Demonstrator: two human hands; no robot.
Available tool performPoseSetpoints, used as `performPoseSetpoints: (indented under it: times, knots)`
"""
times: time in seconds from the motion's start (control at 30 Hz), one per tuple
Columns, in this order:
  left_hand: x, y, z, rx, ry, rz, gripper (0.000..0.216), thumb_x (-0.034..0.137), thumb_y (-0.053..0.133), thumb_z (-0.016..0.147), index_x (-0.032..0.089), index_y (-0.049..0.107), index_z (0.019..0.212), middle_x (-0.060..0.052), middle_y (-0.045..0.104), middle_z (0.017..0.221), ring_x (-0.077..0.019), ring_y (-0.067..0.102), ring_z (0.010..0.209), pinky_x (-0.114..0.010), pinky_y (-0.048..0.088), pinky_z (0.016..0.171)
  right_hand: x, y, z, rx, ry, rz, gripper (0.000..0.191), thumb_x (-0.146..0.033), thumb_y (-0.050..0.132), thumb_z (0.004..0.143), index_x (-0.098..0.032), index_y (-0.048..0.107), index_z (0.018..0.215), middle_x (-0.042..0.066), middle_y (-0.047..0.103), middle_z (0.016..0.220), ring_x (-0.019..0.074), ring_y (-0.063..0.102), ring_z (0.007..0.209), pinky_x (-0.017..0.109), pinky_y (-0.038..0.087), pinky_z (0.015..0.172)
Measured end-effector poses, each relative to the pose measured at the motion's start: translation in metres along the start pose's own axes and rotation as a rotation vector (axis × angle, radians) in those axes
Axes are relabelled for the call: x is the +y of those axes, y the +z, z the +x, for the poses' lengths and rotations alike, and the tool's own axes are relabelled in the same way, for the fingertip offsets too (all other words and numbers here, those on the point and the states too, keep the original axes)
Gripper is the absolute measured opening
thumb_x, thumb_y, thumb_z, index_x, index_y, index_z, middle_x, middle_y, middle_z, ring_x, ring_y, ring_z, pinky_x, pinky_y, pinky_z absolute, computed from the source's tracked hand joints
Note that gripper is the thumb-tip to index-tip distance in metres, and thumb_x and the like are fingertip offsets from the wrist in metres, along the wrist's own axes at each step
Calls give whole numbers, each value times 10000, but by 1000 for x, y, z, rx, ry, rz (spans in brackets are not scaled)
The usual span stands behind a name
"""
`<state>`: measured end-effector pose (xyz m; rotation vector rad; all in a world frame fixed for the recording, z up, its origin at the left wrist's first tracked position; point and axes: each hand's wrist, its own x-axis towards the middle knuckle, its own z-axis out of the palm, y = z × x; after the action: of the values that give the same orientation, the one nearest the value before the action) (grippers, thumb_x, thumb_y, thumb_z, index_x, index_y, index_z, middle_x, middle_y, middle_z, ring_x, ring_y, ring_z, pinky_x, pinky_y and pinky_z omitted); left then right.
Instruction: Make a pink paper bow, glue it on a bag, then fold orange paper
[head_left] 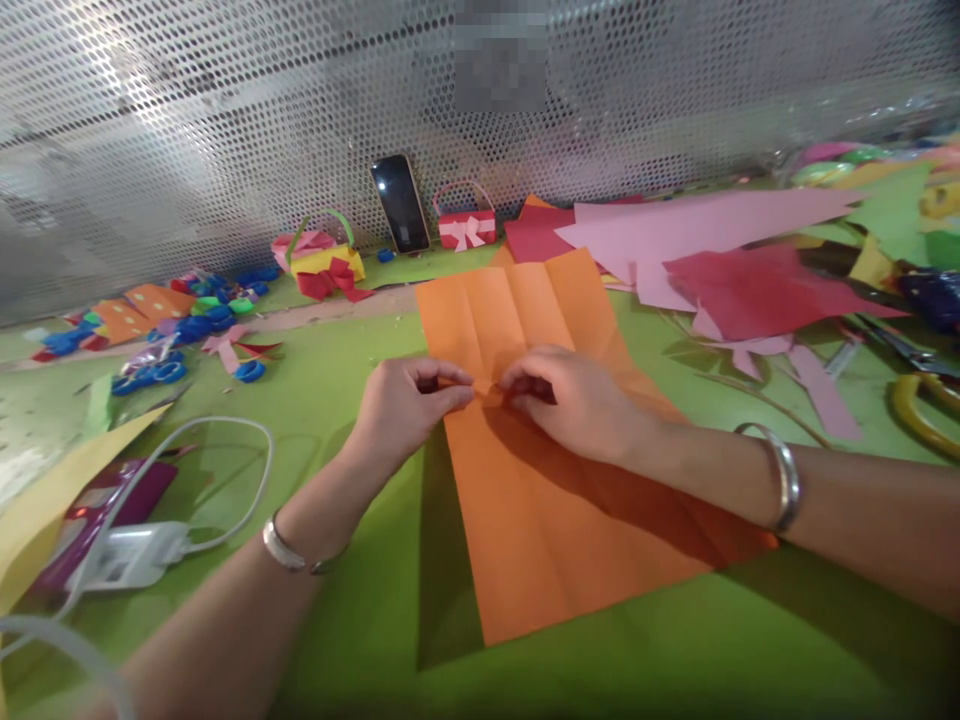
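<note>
A large sheet of orange paper point(540, 540) with several lengthwise creases lies on the green tabletop, its far end lifted a little. Thumb and fingers of my left hand point(409, 400) pinch the sheet's left edge near its middle. My right hand point(574, 400) is closed in a pinch on the same paper, a short way to the right of the left fingertips. Between the two hands the paper is slightly raised in a small fold. Each wrist wears a silver bangle.
Behind the sheet stand a phone point(401, 203), a small red paper basket point(466, 229) and a yellow one point(328, 268). Pink paper point(697, 235) and red paper point(772, 290) lie at right, near yellow-handled scissors point(926, 415). A white charger point(139, 555) with its cable sits at left.
</note>
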<state>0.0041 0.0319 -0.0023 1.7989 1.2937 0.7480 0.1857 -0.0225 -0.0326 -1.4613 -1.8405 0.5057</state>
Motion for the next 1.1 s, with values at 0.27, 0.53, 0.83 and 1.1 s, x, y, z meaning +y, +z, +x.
performPoseSetpoints:
  times: [0.27, 0.53, 0.83, 1.1]
  knots:
    - [-2, -2, 2, -56, 14, 96, 133, 297, 693, 648, 191, 743, 711, -9, 705, 676, -157, 590, 644, -274, 427, 615, -3, -14, 6, -148, -49, -100, 171, -68, 597, 817, -169, 717, 887, 50, 679, 876, 165, 623, 805, 274, 462, 718]
    - [0, 2, 1, -37, 39, 127, 159, 311, 664, 669, 184, 732, 736, -1, 685, 666, -138, 532, 604, -270, 394, 593, -8, -17, 10, -179, -39, -152, 162, -99, 614, 842, -187, 739, 894, 40, 696, 889, 165, 628, 839, 269, 448, 734]
    - [12, 7, -12, -81, 152, 210, 152, 294, 607, 732, 185, 713, 751, 9, 649, 629, -125, 509, 560, -264, 366, 549, -20, -9, 7, -91, -26, -171, 91, -230, 714, 806, -166, 681, 750, 17, 653, 752, 139, 576, 694, 253, 359, 587]
    - [10, -1, -8, -189, 56, 89, 272, 229, 591, 748, 172, 712, 984, 14, 580, 654, -141, 526, 612, -267, 396, 586, -16, -8, 5, -94, -21, -134, 185, -60, 581, 831, -190, 709, 797, 8, 718, 827, 141, 642, 768, 250, 452, 694]
